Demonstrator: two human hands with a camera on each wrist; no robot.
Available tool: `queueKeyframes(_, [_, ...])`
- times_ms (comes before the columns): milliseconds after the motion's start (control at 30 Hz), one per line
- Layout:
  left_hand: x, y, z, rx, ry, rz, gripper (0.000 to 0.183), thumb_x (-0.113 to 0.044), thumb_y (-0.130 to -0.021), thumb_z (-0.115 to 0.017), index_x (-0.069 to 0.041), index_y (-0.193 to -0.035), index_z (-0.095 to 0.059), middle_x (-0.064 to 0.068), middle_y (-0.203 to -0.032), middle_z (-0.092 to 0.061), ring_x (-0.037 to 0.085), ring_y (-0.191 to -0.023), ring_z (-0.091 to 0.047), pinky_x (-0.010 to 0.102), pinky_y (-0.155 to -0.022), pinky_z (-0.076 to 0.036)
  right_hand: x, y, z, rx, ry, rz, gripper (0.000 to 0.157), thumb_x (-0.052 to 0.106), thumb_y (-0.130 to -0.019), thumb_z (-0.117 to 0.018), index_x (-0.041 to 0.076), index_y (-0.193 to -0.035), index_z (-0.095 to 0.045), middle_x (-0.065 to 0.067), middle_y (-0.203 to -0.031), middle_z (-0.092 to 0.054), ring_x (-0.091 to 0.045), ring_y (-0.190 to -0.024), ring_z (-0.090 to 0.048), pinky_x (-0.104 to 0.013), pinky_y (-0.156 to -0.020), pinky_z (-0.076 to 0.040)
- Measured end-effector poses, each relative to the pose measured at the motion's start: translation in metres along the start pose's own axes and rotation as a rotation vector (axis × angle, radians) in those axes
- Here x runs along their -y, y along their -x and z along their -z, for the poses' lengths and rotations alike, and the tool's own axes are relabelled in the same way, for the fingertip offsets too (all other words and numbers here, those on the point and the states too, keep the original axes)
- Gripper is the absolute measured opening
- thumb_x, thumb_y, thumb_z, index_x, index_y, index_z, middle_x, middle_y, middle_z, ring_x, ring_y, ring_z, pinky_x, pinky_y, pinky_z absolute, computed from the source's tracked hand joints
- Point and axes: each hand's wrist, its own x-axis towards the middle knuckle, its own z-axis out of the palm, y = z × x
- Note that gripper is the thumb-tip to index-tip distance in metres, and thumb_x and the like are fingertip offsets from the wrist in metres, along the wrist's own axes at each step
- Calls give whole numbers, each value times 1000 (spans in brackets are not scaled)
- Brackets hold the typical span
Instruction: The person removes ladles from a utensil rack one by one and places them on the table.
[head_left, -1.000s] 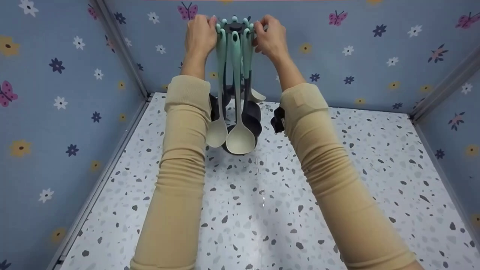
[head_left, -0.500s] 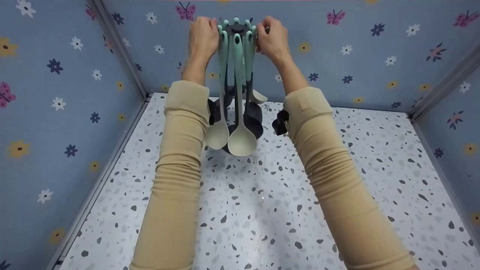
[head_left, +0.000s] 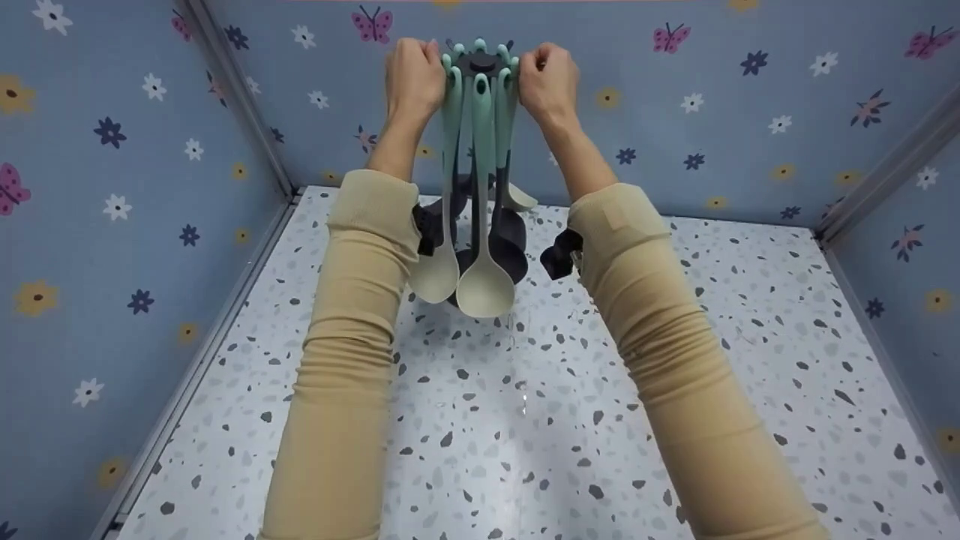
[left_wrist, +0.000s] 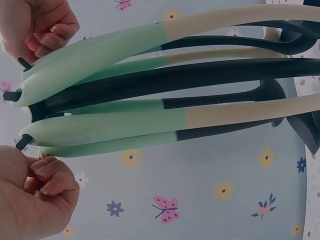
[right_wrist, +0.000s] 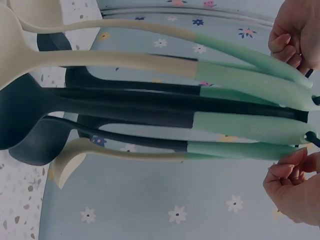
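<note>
Utensil rack (head_left: 481,65): slightly lower and further right in the head view than a second ago, hands along with it; upright over the speckled tabletop (head_left: 675,450), whether lifted I can't tell.
Hanging spoons (head_left: 486,290): an uneven pull could tip the rack or unhook one, I'd guess.
Left hand (head_left: 417,75), right hand (head_left: 553,84): flanking the rack's top.
Fingers (right_wrist: 281,173): curled, each hand pinching an outer mint handle (right_wrist: 240,150).
Handle lettering (left_wrist: 98,134): faint, unreadable.

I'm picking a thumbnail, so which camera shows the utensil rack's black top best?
The head view: it sees the black top from above, ringed by green handles. Both wrist views, from the side, show little of it beyond dark hook tips.
</note>
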Motion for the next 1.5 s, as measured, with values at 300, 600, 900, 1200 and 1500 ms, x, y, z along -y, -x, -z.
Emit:
queueKeyframes(300, [-5, 2, -8, 25, 1, 6, 33, -21, -97, -31, -12, -66, -35, -3, -61, -34, 4, -52, -33, 19, -53, -29, -4, 4, 6, -68, -79, -74, 27, 9, -92, -41, 12, -65, -41, -1, -63, -44, -10, -56, -43, -23, -56, -38])
queueKeyframes(600, [-11, 4, -17, 94, -19, 30, 36, -22, -97, -32, -11, -63, -35, -2, -59, -35, 5, -51, -34, 20, -52, -30, -13, 9, 20, -83, -160, -47, 27, 9, -91, -43, 12, -64, -43, -1, -62, -45, -10, -53, -45, -23, -54, -40])
queueKeyframes(900, [-25, 17, -28, 93, -13, -88, 39, -20, -97, -32, -11, -60, -35, -1, -55, -32, 6, -46, -30, 20, -50, -29, -16, 19, 45, -114, -154, -58, 26, 8, -89, -43, 10, -63, -46, -1, -56, -47, -10, -47, -44, -24, -51, -39])
queueKeyframes(1200, [-38, 29, -39, 109, 3, -156, 41, -18, -97, -32, -12, -57, -34, -1, -53, -29, 6, -44, -26, 20, -49, -27, -15, 37, 70, -131, -253, -47, 26, 5, -89, -44, 9, -63, -47, -1, -54, -46, -10, -45, -43, -23, -48, -37])
queueKeyframes(1500, [-52, 45, -52, 140, 79, -173, 41, -17, -96, -35, -11, -56, -34, -2, -52, -30, 6, -45, -28, 18, -47, -25, -3, 65, 95, -174, -320, -48, 26, 0, -88, -41, 7, -63, -45, -1, -54, -43, -9, -45, -40, -19, -45, -35])
